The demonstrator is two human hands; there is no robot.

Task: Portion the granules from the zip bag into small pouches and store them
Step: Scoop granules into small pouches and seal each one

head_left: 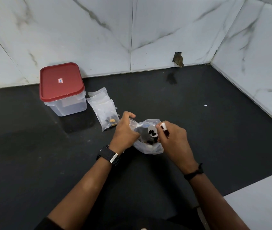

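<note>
The desk [198, 123] lies bare along its right side and near edge. At the back left, the box [62, 90] stands against the wall with the pouches [103, 110] just beside it, narrowing the way in there.

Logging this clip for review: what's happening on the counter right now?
A person is scooping dark granules out of a clear zip bag. The left hand holds the bag's mouth open; the right hand grips a white spoon with a few granules. Small pouches lie beside a closed red-lidded container.
</note>
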